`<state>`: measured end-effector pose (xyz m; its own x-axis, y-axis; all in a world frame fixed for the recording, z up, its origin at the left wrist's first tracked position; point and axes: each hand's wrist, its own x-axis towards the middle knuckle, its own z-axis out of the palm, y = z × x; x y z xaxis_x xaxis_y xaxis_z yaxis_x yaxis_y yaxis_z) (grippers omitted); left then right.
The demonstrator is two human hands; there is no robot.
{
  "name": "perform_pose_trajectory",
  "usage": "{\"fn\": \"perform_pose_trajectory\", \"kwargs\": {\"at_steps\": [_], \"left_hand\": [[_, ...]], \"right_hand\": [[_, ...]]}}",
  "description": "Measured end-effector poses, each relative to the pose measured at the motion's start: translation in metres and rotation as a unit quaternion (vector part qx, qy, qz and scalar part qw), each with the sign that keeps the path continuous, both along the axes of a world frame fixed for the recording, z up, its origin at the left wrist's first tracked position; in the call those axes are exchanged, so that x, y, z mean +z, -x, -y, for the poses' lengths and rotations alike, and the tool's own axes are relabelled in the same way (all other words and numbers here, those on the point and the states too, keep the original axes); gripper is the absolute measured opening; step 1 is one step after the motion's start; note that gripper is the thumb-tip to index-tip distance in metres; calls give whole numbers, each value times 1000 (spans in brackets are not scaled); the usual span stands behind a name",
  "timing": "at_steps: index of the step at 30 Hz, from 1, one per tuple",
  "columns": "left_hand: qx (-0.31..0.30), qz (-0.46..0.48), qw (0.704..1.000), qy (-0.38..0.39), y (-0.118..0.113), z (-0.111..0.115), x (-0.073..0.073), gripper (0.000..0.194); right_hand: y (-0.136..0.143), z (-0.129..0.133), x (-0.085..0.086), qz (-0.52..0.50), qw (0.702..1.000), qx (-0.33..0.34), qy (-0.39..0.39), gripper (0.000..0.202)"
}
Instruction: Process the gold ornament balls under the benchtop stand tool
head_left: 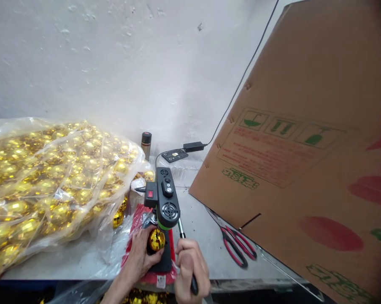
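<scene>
A small black bench drill press (168, 198) stands on a red plastic sheet near the table's front edge. Under its head my left hand (139, 253) grips a shiny gold mirrored ball (156, 240), thumb on the near side and fingers on the far side. My right hand (192, 268) is closed around the black grip of the metal lever (181, 228) on the press's right side. The drill head hides the top of the ball, so whether a bit touches it cannot be seen. The black base (161, 264) shows beneath the ball.
A clear plastic bag (60, 190) full of gold balls fills the left side. At right leans a large cardboard box (288, 147), with red-and-black scissors (237, 247) beside it. A bottle (146, 145) and a power adapter (193, 146) sit by the wall.
</scene>
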<state>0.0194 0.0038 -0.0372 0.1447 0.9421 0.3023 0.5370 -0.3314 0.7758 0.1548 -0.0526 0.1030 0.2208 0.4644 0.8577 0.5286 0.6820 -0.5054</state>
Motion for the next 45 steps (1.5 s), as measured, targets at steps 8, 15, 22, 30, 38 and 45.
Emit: {"fn": "perform_pose_trajectory", "kwargs": {"at_steps": [8,15,22,30,38,45], "left_hand": [[6,-3,1000,4,-1,2,2,52],[9,11,1000,2,-2,2,0,51],[8,18,1000,-8,-2,1,3,50],[13,25,1000,-7,-4,0,4,50],[15,30,999,11,-5,0,9,52],[2,31,1000,1,8,18,0,55]], "right_hand": [[7,-5,-29,-42,998,-45,-13,37],[8,-9,-36,-29,997,-68,-32,39],[7,-10,-47,-33,996,-74,-34,39],[5,-10,-48,-41,996,-68,-33,39],[9,-9,-51,-47,997,-57,-34,41],[3,-5,27,-91,995,11,47,36]]}}
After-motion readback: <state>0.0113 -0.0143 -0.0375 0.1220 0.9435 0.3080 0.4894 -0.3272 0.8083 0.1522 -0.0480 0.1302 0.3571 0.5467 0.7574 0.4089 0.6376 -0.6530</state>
